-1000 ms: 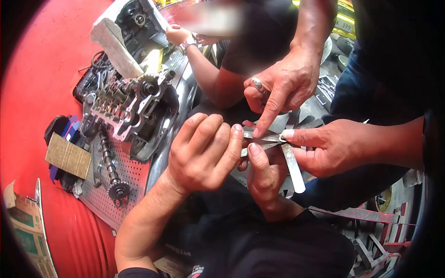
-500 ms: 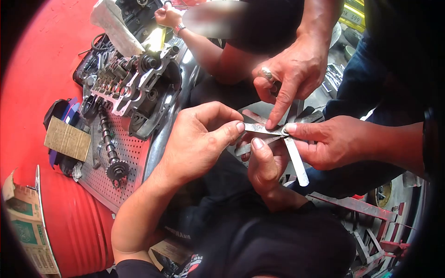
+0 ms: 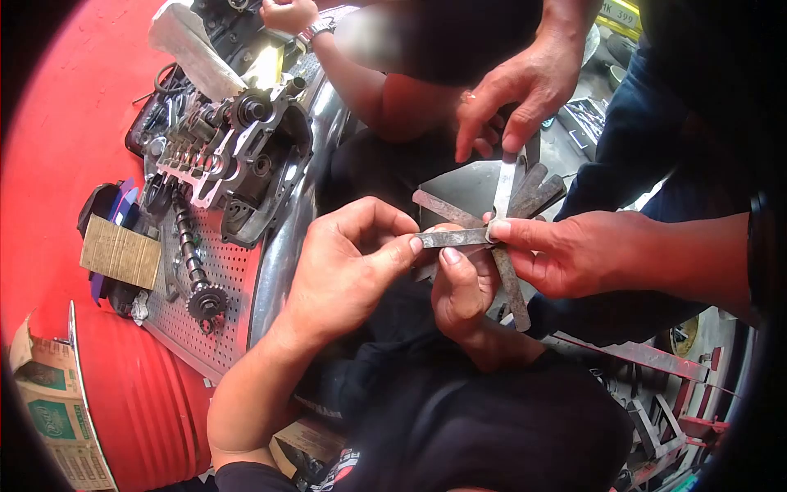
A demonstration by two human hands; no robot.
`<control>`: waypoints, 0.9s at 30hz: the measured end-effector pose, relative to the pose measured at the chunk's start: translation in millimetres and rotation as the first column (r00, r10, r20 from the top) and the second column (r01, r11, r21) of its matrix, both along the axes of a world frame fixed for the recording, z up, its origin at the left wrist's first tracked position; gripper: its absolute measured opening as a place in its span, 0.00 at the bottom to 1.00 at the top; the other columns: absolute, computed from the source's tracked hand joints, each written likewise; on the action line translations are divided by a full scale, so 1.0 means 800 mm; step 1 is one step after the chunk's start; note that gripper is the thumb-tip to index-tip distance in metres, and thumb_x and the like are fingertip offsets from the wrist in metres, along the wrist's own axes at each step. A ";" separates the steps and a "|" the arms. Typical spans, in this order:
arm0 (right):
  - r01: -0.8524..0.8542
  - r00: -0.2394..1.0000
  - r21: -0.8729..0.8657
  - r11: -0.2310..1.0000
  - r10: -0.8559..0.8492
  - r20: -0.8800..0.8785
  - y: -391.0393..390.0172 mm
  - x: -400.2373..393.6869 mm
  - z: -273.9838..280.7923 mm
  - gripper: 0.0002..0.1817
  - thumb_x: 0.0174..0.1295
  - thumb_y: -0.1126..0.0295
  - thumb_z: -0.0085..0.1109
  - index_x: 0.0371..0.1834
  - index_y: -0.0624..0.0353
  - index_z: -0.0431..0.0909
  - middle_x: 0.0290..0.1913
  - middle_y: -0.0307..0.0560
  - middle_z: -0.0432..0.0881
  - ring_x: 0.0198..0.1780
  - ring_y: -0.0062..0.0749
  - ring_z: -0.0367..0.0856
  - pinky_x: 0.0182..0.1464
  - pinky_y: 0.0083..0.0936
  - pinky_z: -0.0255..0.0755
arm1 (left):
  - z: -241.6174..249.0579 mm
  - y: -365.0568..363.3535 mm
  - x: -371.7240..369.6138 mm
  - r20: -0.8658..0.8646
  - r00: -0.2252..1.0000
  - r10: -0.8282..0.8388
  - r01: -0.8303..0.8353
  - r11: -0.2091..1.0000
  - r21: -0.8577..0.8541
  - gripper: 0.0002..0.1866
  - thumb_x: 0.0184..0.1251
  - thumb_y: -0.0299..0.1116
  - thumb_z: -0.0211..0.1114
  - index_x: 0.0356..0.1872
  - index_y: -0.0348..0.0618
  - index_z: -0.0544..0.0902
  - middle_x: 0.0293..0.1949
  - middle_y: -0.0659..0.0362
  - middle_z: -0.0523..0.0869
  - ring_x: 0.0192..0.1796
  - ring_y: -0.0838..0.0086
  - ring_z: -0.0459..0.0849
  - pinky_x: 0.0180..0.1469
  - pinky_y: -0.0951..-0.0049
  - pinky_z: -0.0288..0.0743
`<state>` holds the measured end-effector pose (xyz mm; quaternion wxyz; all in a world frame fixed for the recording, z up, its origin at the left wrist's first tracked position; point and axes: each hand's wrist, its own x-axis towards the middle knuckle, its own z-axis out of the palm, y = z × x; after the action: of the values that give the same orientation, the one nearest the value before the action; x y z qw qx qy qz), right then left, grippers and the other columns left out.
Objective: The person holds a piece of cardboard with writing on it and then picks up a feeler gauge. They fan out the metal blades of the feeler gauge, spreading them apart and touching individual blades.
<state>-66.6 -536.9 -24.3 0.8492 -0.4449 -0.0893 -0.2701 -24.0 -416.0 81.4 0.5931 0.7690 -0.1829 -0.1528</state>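
A feeler gauge (image 3: pixel 453 239) with its metal blades fanned out is held in the middle, between several hands. My left hand (image 3: pixel 348 262) pinches the tip of one blade between thumb and forefinger. My right hand (image 3: pixel 466 295) is under the gauge, its thumb against the same blade and its fingers partly hidden behind the blades. From the right, a co-worker's hand (image 3: pixel 574 254) grips the gauge at its pivot. Another hand (image 3: pixel 525 90), reaching down from above, touches the end of an upright blade (image 3: pixel 505 187).
On the left, a cylinder head (image 3: pixel 221 156) and a camshaft (image 3: pixel 190 254) rest on a perforated metal tray (image 3: pixel 234 287). Cardboard (image 3: pixel 121 252) lies beside them, above a red drum (image 3: pixel 143 394). Another person's arm (image 3: pixel 352 70) is at the top. Red metal frames (image 3: pixel 639 357) stand lower right.
The hand from above has moved its fingers off the blade I hold and onto an upright blade. The blades are fanned differently. My hands keep hold, shifted slightly.
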 end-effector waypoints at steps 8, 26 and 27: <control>0.054 0.999 0.088 0.995 -0.052 -0.016 0.004 0.006 -0.004 0.16 0.66 0.69 0.46 0.49 0.67 0.78 0.41 0.46 0.82 0.40 0.25 0.77 0.45 0.22 0.71 | -0.008 -0.003 -0.011 0.905 0.245 -0.349 -0.264 0.874 0.408 0.23 0.40 0.23 0.70 0.45 0.49 0.88 0.43 0.59 0.77 0.49 0.60 0.73 0.52 0.60 0.68; -0.206 0.975 0.001 0.979 0.206 -0.081 -0.030 0.009 -0.005 0.16 0.67 0.64 0.44 0.41 0.65 0.79 0.27 0.44 0.80 0.22 0.18 0.72 0.28 0.16 0.66 | 0.033 -0.019 0.016 0.104 0.988 -0.111 0.063 0.919 0.390 0.09 0.62 0.29 0.69 0.31 0.30 0.84 0.25 0.61 0.85 0.28 0.83 0.78 0.32 0.79 0.71; -0.218 0.972 -0.028 0.976 0.215 -0.094 -0.034 0.009 -0.006 0.16 0.67 0.64 0.44 0.41 0.65 0.79 0.27 0.44 0.80 0.22 0.18 0.72 0.27 0.16 0.66 | 0.033 -0.020 0.017 0.084 0.991 -0.105 0.059 0.902 0.428 0.09 0.62 0.29 0.69 0.32 0.30 0.84 0.24 0.61 0.85 0.27 0.83 0.78 0.31 0.78 0.72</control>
<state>-59.6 -564.0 -28.8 0.8682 -0.4603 -0.1039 -0.1538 -10.3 -432.1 108.1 0.3941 0.8782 -0.2085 -0.1730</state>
